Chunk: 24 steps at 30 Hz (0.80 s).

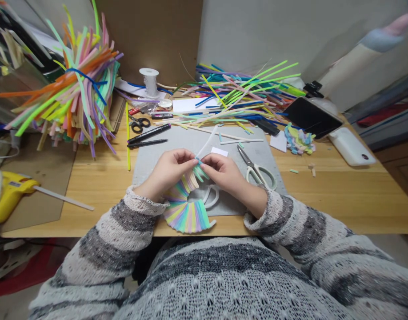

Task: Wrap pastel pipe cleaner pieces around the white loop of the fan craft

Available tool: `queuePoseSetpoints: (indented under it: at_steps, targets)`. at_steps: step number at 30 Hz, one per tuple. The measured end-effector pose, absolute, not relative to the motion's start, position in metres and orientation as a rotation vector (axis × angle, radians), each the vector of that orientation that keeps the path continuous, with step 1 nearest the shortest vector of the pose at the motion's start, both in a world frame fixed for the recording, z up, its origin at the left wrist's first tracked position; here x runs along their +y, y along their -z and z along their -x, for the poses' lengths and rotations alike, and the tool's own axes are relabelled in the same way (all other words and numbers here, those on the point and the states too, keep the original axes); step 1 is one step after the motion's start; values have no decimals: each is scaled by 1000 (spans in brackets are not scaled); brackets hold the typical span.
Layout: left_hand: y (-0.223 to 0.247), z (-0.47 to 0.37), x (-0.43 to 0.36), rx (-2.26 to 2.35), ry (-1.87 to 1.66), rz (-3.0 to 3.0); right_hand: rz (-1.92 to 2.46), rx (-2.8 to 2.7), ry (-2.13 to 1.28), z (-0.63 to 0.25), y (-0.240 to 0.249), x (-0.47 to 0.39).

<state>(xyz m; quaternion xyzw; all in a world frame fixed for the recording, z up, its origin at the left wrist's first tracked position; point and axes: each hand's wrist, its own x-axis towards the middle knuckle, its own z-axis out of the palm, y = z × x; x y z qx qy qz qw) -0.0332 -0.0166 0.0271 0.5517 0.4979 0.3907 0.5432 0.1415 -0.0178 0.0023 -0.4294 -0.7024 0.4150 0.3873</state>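
A curved band of pastel pipe cleaners (187,215), striped pink, yellow, blue and green, hangs below my hands over the grey mat (150,155). My left hand (172,171) is closed, thumb and fingertips pinching the band's upper end near a blue piece. From the other side my right hand (224,171) pinches the same end, its fingertips almost touching the left ones. A white pipe cleaner (208,141) sticks up from between the fingers, and another white length loops beside the band. What lies right under the fingertips is partly hidden.
Scissors (254,164) with pale handles lie right of my right hand. Two black pens (149,135) and black scissors (139,125) are at left. Loose pipe cleaners (244,93) pile up behind. A yellow glue gun (10,191) lies far left, a phone (314,116) stands right.
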Motion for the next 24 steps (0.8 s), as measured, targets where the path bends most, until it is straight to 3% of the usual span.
queuePoseSetpoints:
  at_steps: [4,10,24]
  targets:
    - [-28,33,-17,1217,-993,-1288,1122,-1903,-813,-145,-4,-17]
    - [-27,32,-16,1197,-1050,-1316,1091,-1916,-716,-148,-4,-15]
    - [-26,30,-17,1170,-1144,-1232,1079,-1749,-1065,-145,-4,-14]
